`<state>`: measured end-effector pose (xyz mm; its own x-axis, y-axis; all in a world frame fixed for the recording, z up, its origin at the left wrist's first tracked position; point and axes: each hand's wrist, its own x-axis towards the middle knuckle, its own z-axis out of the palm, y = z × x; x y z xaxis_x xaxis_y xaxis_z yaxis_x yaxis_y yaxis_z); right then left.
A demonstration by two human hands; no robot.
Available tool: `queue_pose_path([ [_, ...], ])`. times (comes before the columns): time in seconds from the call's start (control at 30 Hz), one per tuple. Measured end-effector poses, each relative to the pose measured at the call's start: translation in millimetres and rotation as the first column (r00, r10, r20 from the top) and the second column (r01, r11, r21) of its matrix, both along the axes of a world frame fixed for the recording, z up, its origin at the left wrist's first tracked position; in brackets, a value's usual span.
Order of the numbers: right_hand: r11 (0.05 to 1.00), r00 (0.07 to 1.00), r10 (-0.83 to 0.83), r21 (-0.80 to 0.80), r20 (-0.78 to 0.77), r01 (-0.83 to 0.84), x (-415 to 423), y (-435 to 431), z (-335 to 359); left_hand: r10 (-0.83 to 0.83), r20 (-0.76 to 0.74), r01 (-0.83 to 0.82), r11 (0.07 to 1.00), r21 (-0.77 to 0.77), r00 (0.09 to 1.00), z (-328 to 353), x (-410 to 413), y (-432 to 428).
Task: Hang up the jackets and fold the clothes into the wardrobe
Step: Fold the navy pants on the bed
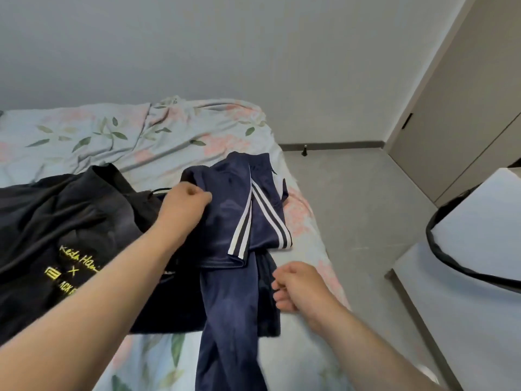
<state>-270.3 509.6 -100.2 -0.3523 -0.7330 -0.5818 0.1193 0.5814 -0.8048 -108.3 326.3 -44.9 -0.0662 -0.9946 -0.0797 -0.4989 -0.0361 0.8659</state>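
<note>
Fingers (204, 196) of the left hand (183, 201) curl round a fold of the navy striped garment (234, 215) at its far left corner, gripping the cloth against the bed (197, 131). The right hand (293, 286) sits nearer the body, just beside the garment's right edge. Its fingers (277, 283) are curled in, but whether they pinch any cloth cannot be told.

The garment lies between the two hands. Its upper part is doubled over with the white stripes showing, and one long dark-blue length runs from that fold straight toward the person and over the near edge of the bed. The long axis therefore points along the person's line of sight, the left hand at the far end and the right hand about midway down. For the next fold the right hand is the nearer one to the trailing length, which lies just to its left and below.

A black garment (56, 221) with yellow print lies left, touching the navy one.
</note>
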Motion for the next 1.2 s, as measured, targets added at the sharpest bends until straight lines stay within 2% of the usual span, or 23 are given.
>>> queue_pose_path([
  [0.07, 0.995, 0.997, 0.075, 0.07, 0.034, -0.078, 21.3, 34.6, -10.5, 0.084, 0.023, -0.083, 0.995, -0.058, 0.996, -23.2, 30.6, 74.6],
  [0.13, 0.975, 0.979, 0.204, 0.095, -0.027, -0.2, 39.4, 58.1, -15.6, 0.057, 0.033, -0.057, 0.998, -0.012, 0.998, -45.3, 54.8, 147.9],
  [0.2, 0.928, 0.923, 0.36, 0.155, -0.134, -0.339, 52.1, 76.1, -14.3, -0.027, 0.054, 0.018, 0.988, 0.154, 0.998, -61.4, 68.6, 208.6],
  [0.3, 0.841, 0.84, 0.525, 0.238, -0.139, -0.486, 66.0, 97.2, -13.5, -0.171, 0.037, 0.137, 0.883, 0.449, 0.984, -75.5, 71.5, 259.6],
  [0.4, 0.888, 0.878, 0.449, 0.198, -0.169, -0.416, 75.4, 121.7, -7.4, -0.257, 0.011, 0.222, 0.854, 0.47, 0.966, -75.2, 68.9, 278.1],
  [0.47, 0.938, 0.921, 0.341, 0.131, -0.187, -0.321, 77.8, 136.1, 0.0, -0.254, -0.171, 0.306, 0.815, 0.492, 0.952, -69.8, 66.5, 283.1],
  [0.5, 0.954, 0.946, 0.298, 0.082, -0.13, -0.289, 80.0, 144.8, 6.1, -0.204, -0.299, 0.339, 0.781, 0.525, 0.932, -65.8, 66.4, 285.1],
  [0.53, 0.968, 0.969, 0.248, 0.041, 0.009, -0.249, 82.5, 151.1, 9.5, -0.12, -0.421, 0.364, 0.738, 0.568, 0.899, -62.4, 65.3, 285.6],
  [0.6, 0.991, 0.925, 0.134, -0.022, 0.355, -0.135, 89.8, 163.6, 20.5, 0.061, -0.589, 0.38, 0.71, 0.593, 0.806, -57.9, 65.6, 287.4],
  [0.63, 0.994, 0.902, 0.108, -0.039, 0.418, -0.101, 89.9, 167.7, 21.5, 0.135, -0.629, 0.37, 0.707, 0.603, 0.766, -58.1, 67.2, 287.0],
  [0.67, 0.997, 0.912, 0.074, -0.05, 0.404, -0.059, 89.7, 172.2, 21.7, 0.188, -0.664, 0.37, 0.707, 0.602, 0.723, -55.5, 69.7, 288.1],
  [0.77, 0.997, 0.976, -0.058, -0.027, 0.211, 0.065, 85.4, 180.1, 16.1, 0.311, -0.739, 0.397, 0.686, 0.61, 0.597, -50.2, 79.2, 288.2],
  [0.83, 0.999, 0.988, -0.035, -0.001, 0.153, 0.035, 87.0, 181.8, 9.9, 0.413, -0.766, 0.463, 0.621, 0.633, 0.492, -49.3, 87.3, 286.8],
  [0.9, 0.999, 0.978, 0.028, 0.029, 0.207, -0.035, 95.2, 182.2, 8.3, 0.463, -0.77, 0.52, 0.568, 0.638, 0.439, -48.0, 93.9, 287.0],
  [1.0, 1.0, 0.904, 0.031, -0.007, 0.427, -0.03, 107.4, 178.6, 10.0, 0.487, -0.758, 0.524, 0.548, 0.652, 0.433, -51.1, 97.9, 289.7],
  [1.1, 0.997, 0.878, 0.006, -0.073, 0.479, 0.033, 113.3, 177.0, 12.9, 0.483, -0.731, 0.476, 0.556, 0.681, 0.482, -49.8, 96.2, 291.9],
  [1.13, 0.994, 0.872, -0.002, -0.096, 0.489, 0.056, 113.3, 178.0, 14.2, 0.471, -0.721, 0.437, 0.58, 0.688, 0.509, -50.8, 94.6, 290.8],
  [1.2, 0.987, 0.853, -0.028, -0.12, 0.521, 0.106, 108.5, 179.0, 17.3, 0.437, -0.697, 0.276, 0.697, 0.662, 0.569, -54.9, 95.3, 285.3],
])
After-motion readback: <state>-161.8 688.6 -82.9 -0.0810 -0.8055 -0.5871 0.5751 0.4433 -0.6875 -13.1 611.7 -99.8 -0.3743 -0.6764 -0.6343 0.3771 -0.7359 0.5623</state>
